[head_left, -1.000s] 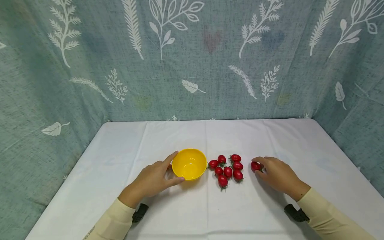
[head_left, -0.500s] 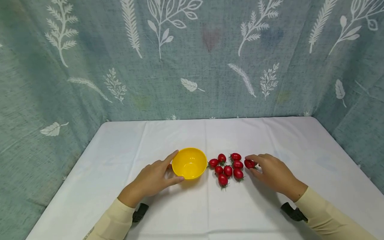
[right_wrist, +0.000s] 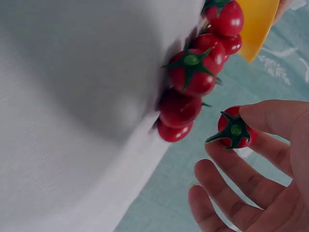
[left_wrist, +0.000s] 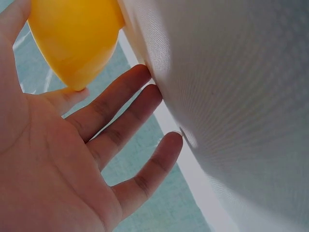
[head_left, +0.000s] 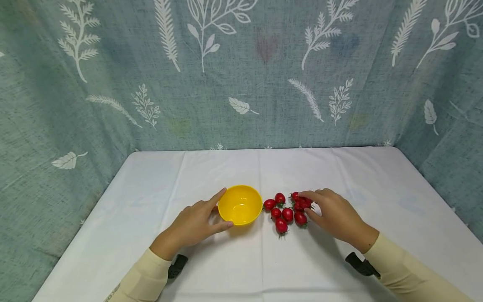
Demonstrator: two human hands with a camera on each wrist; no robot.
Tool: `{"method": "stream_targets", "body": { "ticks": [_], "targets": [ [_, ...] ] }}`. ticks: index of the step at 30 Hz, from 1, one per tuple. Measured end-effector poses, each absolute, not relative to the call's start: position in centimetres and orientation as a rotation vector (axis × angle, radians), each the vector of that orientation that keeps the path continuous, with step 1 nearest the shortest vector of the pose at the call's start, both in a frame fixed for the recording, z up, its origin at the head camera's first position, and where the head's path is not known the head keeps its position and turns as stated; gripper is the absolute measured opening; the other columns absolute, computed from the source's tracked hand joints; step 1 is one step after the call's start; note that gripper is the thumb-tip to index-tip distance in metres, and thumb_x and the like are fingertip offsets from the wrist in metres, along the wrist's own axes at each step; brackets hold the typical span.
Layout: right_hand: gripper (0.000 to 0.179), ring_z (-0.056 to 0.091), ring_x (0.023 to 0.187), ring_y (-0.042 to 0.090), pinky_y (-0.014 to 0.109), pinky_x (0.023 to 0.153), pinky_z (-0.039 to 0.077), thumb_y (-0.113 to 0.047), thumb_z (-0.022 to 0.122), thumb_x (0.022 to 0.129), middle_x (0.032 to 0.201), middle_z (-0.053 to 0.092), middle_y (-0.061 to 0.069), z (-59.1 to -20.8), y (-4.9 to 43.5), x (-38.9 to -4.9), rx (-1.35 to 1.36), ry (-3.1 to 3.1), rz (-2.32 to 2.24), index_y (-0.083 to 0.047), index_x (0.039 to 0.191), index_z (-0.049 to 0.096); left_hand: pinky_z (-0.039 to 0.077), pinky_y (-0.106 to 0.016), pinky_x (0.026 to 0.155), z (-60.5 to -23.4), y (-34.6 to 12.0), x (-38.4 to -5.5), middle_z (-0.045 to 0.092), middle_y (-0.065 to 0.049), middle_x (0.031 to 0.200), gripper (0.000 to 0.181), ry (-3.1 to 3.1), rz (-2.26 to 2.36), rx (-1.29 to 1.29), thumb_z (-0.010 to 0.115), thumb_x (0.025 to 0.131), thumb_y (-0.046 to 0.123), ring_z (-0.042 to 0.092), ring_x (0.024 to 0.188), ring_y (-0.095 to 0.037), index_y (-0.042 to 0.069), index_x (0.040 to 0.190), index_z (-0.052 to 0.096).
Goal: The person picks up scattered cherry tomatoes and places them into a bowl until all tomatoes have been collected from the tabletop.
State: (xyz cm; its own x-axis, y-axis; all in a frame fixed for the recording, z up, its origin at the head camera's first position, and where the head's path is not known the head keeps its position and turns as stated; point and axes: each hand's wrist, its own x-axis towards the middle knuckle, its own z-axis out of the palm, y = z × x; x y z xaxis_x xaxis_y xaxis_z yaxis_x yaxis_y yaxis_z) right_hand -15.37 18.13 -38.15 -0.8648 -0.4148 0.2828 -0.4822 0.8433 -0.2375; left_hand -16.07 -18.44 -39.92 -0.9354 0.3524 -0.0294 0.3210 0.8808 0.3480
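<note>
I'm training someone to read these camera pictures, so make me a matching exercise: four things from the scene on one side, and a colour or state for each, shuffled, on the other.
Column one
1. bowl
2. left hand
3. right hand
4. curtain

Column two
a. pinching a tomato
b. grey-green with white leaf prints
c. touching the bowl
d. yellow

Right pairs: 1-d, 2-c, 3-a, 4-b

The cream-sleeved left forearm (head_left: 141, 277) angles forward and inward, its bare left hand (head_left: 192, 224) gripping with thumb and index finger spread wide, the other three fingers (left_wrist: 133, 108) extended. Opposite, the cream-sleeved right forearm (head_left: 409, 268) slants inward, its bare right hand (head_left: 337, 216) pinching.
</note>
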Motion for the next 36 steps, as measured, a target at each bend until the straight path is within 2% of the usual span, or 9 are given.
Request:
{"method": "stream_targets", "body": {
  "ticks": [12, 18, 25, 33, 36],
  "targets": [
    [0.042, 0.064, 0.093, 0.018, 0.031, 0.072, 0.057, -0.016, 0.081, 0.084, 0.103, 0.071, 0.002, -37.1, 14.7, -15.7, 0.732, -2.758, 0.536, -0.018, 0.124, 0.069, 0.052, -0.048, 0.084, -39.9, -18.5, -16.0, 0.069, -0.002, 0.124, 0.098, 2.954, 0.529, 0.519, 0.059, 0.082, 0.078, 0.064, 0.108, -0.025, 0.032, 0.16, 0.024],
    [0.04, 0.057, 0.085, 0.014, 0.024, 0.067, 0.05, -0.018, 0.079, 0.086, 0.102, 0.07, 0.0, -36.5, 12.8, -15.9, 0.776, -2.753, 0.584, -0.019, 0.125, 0.068, 0.052, -0.047, 0.084, -39.9, -18.5, -16.0, 0.069, -0.002, 0.123, 0.097, 2.956, 0.528, 0.527, 0.058, 0.082, 0.079, 0.064, 0.108, -0.024, 0.032, 0.16, 0.023],
    [0.039, 0.063, 0.091, 0.016, 0.029, 0.074, 0.056, -0.018, 0.079, 0.087, 0.101, 0.071, 0.0, -36.7, 11.1, -16.2, 0.829, -2.709, 0.652, -0.018, 0.124, 0.068, 0.052, -0.05, 0.086, -39.9, -18.4, -15.9, 0.07, -0.003, 0.122, 0.096, 2.952, 0.549, 0.548, 0.059, 0.083, 0.077, 0.064, 0.11, -0.025, 0.031, 0.16, 0.025],
    [0.039, 0.063, 0.089, 0.014, 0.03, 0.076, 0.057, -0.021, 0.077, 0.088, 0.108, 0.072, 0.0, -36.7, 9.9, -16.6, 0.829, -2.761, 0.709, -0.018, 0.126, 0.067, 0.051, -0.052, 0.087, -39.8, -18.4, -15.9, 0.07, -0.001, 0.122, 0.095, 2.951, 0.531, 0.546, 0.057, 0.082, 0.078, 0.063, 0.112, -0.025, 0.034, 0.16, 0.023],
    [0.039, 0.066, 0.093, 0.015, 0.033, 0.081, 0.058, -0.019, 0.077, 0.089, 0.111, 0.073, 0.001, -36.8, 9.4, -16.9, 0.829, -2.783, 0.73, -0.018, 0.127, 0.067, 0.052, -0.052, 0.087, -39.8, -18.4, -15.8, 0.07, -0.001, 0.122, 0.096, 2.953, 0.531, 0.541, 0.057, 0.082, 0.079, 0.064, 0.111, -0.025, 0.034, 0.16, 0.023]
  ]
}}
